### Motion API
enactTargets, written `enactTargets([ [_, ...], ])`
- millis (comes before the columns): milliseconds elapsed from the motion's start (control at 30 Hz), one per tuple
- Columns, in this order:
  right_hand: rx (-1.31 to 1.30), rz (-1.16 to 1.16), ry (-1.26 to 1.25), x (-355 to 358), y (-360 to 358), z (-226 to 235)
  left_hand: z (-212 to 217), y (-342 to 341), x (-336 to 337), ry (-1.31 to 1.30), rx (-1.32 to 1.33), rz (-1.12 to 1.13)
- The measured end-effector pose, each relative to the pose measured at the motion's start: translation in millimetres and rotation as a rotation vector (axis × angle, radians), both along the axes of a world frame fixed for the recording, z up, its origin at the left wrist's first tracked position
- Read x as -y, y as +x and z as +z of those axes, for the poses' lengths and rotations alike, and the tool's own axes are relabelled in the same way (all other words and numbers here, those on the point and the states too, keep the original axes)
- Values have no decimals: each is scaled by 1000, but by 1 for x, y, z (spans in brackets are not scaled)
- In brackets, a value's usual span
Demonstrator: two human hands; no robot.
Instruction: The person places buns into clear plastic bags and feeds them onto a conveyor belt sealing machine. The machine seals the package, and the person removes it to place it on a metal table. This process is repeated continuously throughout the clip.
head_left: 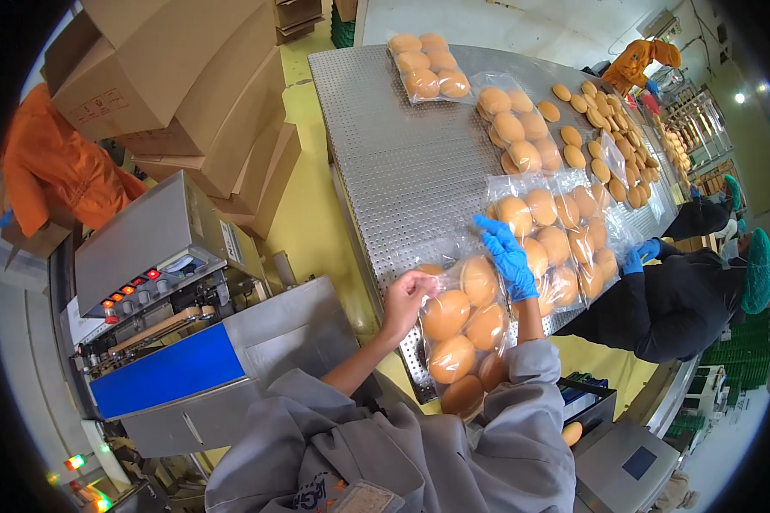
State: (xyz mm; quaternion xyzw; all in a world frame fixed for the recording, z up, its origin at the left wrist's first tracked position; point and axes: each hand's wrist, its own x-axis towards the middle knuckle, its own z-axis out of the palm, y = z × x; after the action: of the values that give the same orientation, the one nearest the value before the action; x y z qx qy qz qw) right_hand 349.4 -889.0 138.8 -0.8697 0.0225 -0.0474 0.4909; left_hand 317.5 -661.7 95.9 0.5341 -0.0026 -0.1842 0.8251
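I am viewing an open passage running up the perforated table (368, 137), bagged buns (553, 245) bounding it rightward, grey machine (150, 244) obstructing left, co-worker (672, 299) blocking right.

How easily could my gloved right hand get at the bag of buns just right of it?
Probably easily, yes: your right hand is close beside that bag of buns, with nothing visible between them, while your left hand pinches the nearer bag.

A perforated metal table (364, 128) stands on a yellow floor (316, 184).
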Motion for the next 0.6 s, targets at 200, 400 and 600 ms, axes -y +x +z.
enactTargets([
  [200,-297,126,743,-11,-8,27,71,-23,-48,-15,130,-1],
  [400,63,91,609,-90,-36,155,170,-45,-142,109,344,55],
  [600,190,355,486,-146,-101,178,203,-110,-228,444,468,12],
])
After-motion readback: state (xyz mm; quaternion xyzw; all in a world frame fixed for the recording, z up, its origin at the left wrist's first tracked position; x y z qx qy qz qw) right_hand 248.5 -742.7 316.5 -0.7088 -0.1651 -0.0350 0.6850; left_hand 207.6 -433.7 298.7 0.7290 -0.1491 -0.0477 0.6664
